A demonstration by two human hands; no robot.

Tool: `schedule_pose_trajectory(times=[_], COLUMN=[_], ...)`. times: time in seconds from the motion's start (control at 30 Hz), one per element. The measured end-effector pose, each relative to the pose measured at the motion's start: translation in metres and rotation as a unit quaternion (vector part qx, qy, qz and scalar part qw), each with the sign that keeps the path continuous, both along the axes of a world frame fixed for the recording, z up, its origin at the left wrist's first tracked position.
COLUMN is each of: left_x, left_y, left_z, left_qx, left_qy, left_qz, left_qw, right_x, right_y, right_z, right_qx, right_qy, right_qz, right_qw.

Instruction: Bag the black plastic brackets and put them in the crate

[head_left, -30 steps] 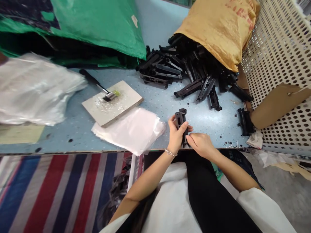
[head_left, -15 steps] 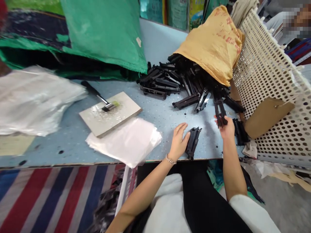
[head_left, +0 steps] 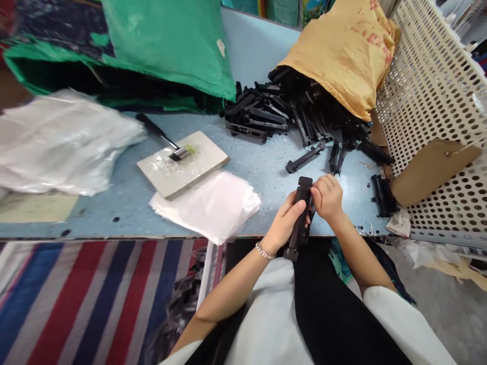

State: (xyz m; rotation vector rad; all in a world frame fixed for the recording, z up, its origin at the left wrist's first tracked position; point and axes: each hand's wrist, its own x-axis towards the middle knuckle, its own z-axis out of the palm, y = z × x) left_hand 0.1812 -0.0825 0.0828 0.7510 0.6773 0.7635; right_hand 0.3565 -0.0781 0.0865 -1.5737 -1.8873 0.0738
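At the near edge of the blue table [head_left: 122, 203], both my hands grip a bundle of long black plastic parts [head_left: 298, 223]. My left hand [head_left: 284, 223] wraps its fingers round the bundle's left side. My right hand [head_left: 327, 196] is closed on the bundle's upper end. The bundle points away from me, and its lower end hangs past the table edge. Behind the hands, a pile of the same black parts [head_left: 289, 109] spills from a yellow sack [head_left: 342, 48].
A stack of clear plastic bags [head_left: 209, 205] lies left of my hands. Beyond the stack a brush [head_left: 167, 139] rests on a grey board [head_left: 182, 162]. A perforated cream basket [head_left: 429, 106] stands at the right. A green sack [head_left: 160, 40] and crumpled plastic sheeting [head_left: 57, 139] lie at the left.
My right hand came back from the pile with a black part and joined the left hand. Both hands now grip the parts together, lifted off the table at its edge.
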Motion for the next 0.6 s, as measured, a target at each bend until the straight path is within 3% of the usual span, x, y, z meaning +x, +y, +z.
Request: schedule_pose_trajectory(times=[0.13,0.27,0.33,0.43,0.5,0.57,0.6], left_x=[-0.008,-0.018,-0.018,-0.014,-0.010,-0.006,-0.004], left_y=[0.007,0.019,0.019,0.016,0.016,0.017,0.017], left_z=[0.001,-0.003,-0.008,-0.021,-0.036,-0.054,-0.062], left_qx=[-0.013,-0.043,-0.050,-0.040,-0.024,0.029,0.077], left_qy=[0.053,0.062,0.041,0.030,0.069,0.159,0.214], left_qz=[0.070,0.099,0.123,0.176,0.164,0.131,0.118], left_qw=[0.996,0.992,0.990,0.983,0.984,0.978,0.967], right_x=[-0.018,-0.043,-0.052,-0.042,-0.013,0.030,0.053], right_y=[-0.007,-0.045,-0.057,-0.049,-0.026,0.006,0.022], right_z=[-0.004,-0.019,-0.029,-0.040,-0.045,-0.050,-0.052], right_qx=[-0.048,0.016,0.026,-0.038,-0.061,-0.024,-0.010], right_qy=[0.064,-0.031,-0.078,-0.079,-0.040,0.024,0.037], right_qz=[0.042,0.142,0.133,0.123,0.057,-0.107,-0.153], right_qw=[0.996,0.989,0.988,0.988,0.996,0.994,0.987])
